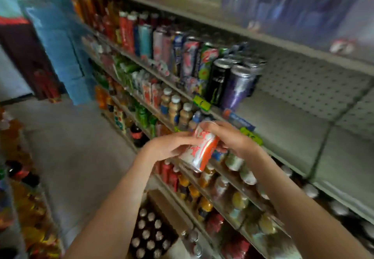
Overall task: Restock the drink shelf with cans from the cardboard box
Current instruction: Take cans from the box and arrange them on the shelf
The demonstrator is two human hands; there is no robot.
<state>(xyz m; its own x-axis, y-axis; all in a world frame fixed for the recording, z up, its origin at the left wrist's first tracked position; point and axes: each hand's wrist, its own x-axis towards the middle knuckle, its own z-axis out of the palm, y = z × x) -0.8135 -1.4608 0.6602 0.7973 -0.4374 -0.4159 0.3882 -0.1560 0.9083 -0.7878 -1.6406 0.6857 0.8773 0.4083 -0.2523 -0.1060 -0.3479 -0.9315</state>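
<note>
Fingers [182, 137] of left hand [166, 145] curled against can [202, 147], pressing its left side; can tilted, held in mid-air before shelf [283, 121]. Right hand [232, 139] wrapped over can's upper end, fingers closed on it. Not yet placed. Further right, black can [219, 80] and purple can [238, 86] standing at row's end, then bare shelf stretching on. Judging from that gap, restocking barely begun, many cans left. Box [153, 232] of bottle tops below; cardboard box itself not clearly told.

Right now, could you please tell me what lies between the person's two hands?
In the head view, a white and orange can lies tilted between the left hand and the right hand, both gripping it.
</note>
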